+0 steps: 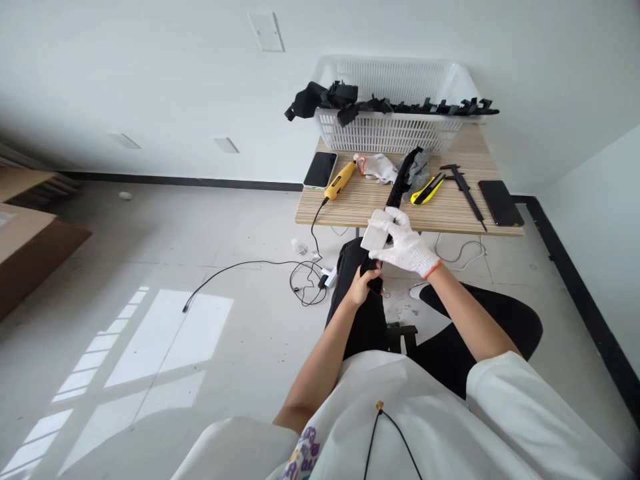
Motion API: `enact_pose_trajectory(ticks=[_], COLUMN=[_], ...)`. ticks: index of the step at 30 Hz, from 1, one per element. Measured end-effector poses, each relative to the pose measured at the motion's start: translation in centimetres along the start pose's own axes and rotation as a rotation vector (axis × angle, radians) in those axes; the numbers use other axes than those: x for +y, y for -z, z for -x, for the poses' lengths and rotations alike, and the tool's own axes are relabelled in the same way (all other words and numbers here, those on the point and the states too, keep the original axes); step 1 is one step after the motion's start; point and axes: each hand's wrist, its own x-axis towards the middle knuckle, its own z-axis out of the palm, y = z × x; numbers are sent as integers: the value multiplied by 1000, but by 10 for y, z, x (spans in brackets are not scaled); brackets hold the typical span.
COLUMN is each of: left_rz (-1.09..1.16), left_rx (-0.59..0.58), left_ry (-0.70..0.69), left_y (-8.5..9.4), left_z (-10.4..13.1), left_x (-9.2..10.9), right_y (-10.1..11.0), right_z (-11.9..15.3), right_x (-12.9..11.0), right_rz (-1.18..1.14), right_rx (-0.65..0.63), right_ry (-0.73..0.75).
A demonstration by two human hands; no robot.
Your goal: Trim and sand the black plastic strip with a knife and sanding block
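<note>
My left hand [361, 287], bare, is closed around the lower end of a long black plastic part [399, 187]. The part slants up from above my thigh and over the table edge, its far end near the grey cloth. My right hand [407, 245], in a white knit glove with an orange cuff, grips a flat white rectangular block [377, 230] between thumb and fingers. That block lies over the middle of the black part, hiding a stretch of it. Whether the two touch I cannot tell.
A white plastic basket [390, 137] with black plastic parts [420, 107] across its rim stands on the table [325, 212]. Nearby lie a yellow corded tool [341, 181], a glove [379, 168], a cutter [427, 191], calipers [466, 191] and two phones. Cables [250, 263] trail on the floor.
</note>
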Motion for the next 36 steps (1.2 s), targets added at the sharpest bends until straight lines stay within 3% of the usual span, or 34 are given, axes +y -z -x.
enact_pose_trajectory(ticks=[3, 7, 12, 14, 16, 18, 22, 26, 30, 34, 36], left_rz=[-11, -45, -73, -78, -101, -147, -193, -156, -82, -43, -29], left_rx=[-11, -19, 1, -5, -13, -18, 5, 28, 85, 110, 119], left_ry=[9, 29, 35, 51, 63, 64, 72, 43, 51, 52, 67], left_y=[-2, -5, -14, -17, -19, -20, -22, -27, -38, -47, -49], left_z=[5, 16, 30, 36, 42, 46, 51, 50, 46, 45, 46], left_x=[5, 20, 39, 41, 41, 39, 32, 14, -11, -22, -19], right_y=[5, 7, 11, 15, 19, 22, 21, 22, 27, 31, 32], right_z=[0, 2, 6, 8, 11, 14, 23, 34, 45, 48, 46], right_x=[1, -2, -12, -14, -13, -11, -9, -9, -5, 0, 0], right_rz=[17, 1, -13, -33, -34, -33, -20, 40, 68, 117, 86], right_rx=[51, -73, -30, -45, 23, 72, -105, 16, -116, -36, -90], right_ry=[-58, 4, 29, 53, 5, -21, 34, -111, -49, -88, -46])
